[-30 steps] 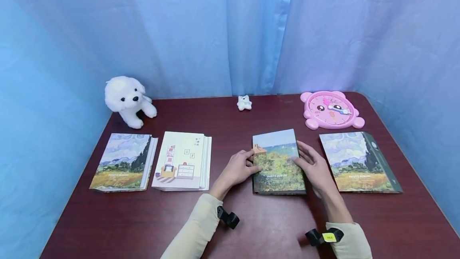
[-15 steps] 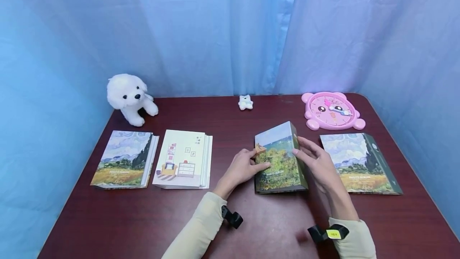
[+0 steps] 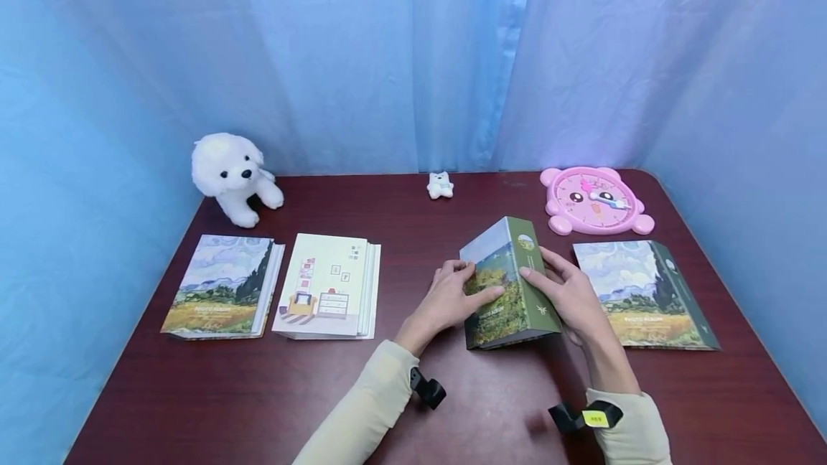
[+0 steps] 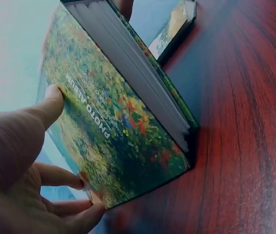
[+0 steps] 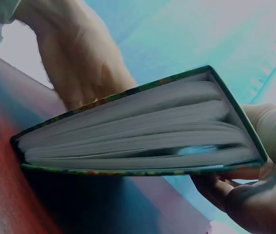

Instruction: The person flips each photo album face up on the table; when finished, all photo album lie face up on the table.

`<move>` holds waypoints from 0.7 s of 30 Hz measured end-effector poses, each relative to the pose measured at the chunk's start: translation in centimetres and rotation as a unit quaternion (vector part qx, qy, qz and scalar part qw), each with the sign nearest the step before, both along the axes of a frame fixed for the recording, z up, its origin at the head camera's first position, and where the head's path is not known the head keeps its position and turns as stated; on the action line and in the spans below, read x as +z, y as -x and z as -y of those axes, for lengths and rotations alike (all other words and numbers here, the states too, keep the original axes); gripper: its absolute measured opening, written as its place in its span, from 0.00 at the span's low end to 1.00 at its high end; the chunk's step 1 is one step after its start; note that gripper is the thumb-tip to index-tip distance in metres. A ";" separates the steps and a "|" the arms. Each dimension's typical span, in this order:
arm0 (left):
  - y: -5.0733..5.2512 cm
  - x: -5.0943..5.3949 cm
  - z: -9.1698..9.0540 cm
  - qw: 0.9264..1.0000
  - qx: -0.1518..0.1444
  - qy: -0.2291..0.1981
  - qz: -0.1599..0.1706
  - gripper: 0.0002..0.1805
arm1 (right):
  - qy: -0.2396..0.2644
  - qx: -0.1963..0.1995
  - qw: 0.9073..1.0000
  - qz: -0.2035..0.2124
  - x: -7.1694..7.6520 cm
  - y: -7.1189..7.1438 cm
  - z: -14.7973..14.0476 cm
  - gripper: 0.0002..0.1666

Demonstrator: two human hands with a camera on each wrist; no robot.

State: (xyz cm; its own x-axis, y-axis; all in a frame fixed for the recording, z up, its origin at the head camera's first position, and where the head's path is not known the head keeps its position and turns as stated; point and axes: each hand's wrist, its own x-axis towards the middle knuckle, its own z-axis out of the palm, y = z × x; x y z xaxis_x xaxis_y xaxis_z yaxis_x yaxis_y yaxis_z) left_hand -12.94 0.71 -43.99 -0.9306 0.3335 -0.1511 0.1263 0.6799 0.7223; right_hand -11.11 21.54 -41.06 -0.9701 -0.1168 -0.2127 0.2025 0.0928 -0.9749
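Observation:
A photo album (image 3: 496, 285) with a painted garden cover is tilted up on the table, its green spine (image 3: 535, 282) raised on the right. My right hand (image 3: 575, 301) grips it at the spine, thumb on the spine and fingers underneath, as the right wrist view of the album's page block (image 5: 138, 131) also shows. My left hand (image 3: 447, 301) touches the front cover with its thumb. In the left wrist view the fingertips (image 4: 91, 214) rest against the lower left edge of the cover, fairly straight.
A wheat-field photo album (image 3: 646, 293) lies right of my right hand. To the left lie another wheat-field album (image 3: 216, 285) and a cream album (image 3: 323, 285). A white plush dog (image 3: 232, 178), small bear figure (image 3: 441, 185) and pink toy clock (image 3: 596, 199) stand behind.
The garden-cover album went from lying nearly flat to tilted, its spine side rising and turning into view. My right hand lifted that side; my left hand shifted slightly right along the cover.

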 end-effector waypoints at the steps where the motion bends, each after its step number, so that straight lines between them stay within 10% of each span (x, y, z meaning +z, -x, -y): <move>1: 0.0 0.0 0.0 1.000 -0.003 -0.008 0.002 0.45 | 0.003 -0.002 1.000 -0.003 0.0 0.0 0.0 0.44; 10: 0.9 -0.2 0.6 0.991 -0.025 -0.128 0.019 0.37 | 0.009 -0.018 0.998 -0.052 1.0 0.0 1.4 0.35; 21: 0.7 2.6 1.5 0.956 -0.001 -0.291 0.031 0.31 | -0.075 -0.022 0.992 -0.102 1.2 0.1 3.7 0.32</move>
State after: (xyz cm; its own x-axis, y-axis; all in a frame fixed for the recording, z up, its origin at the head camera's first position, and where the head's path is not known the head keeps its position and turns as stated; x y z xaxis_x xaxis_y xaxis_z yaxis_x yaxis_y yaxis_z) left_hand -13.63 -0.81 -41.35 -0.9254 0.3789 0.0062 0.0720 0.1595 0.9846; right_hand -11.21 17.80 -39.81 -0.9982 -0.0550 -0.0236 0.0101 0.2345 -0.9721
